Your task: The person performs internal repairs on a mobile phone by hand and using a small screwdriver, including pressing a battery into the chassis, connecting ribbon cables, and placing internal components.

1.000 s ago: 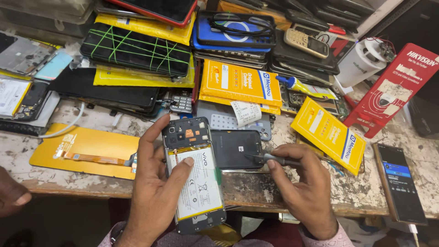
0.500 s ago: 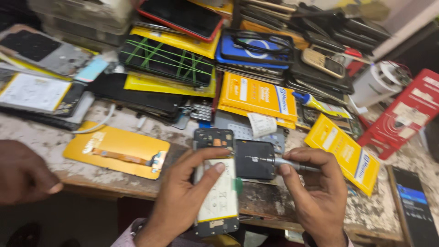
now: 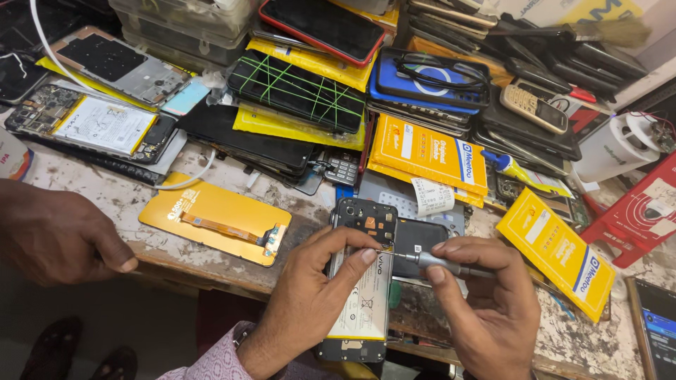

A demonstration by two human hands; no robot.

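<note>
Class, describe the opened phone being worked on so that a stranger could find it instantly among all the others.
Start at the worn workbench's front edge, right of the flat orange panel with a ribbon cable. The opened black phone lies gripped by the left hand, beside the right hand with its slim grey screwdriver. Unlike the stacked phones, its white battery and circuit board are exposed.

A phone repair workshop: a worn workbench (image 3: 211,264) heaped with opened phones (image 3: 98,123) and spare screens (image 3: 215,218).
</note>
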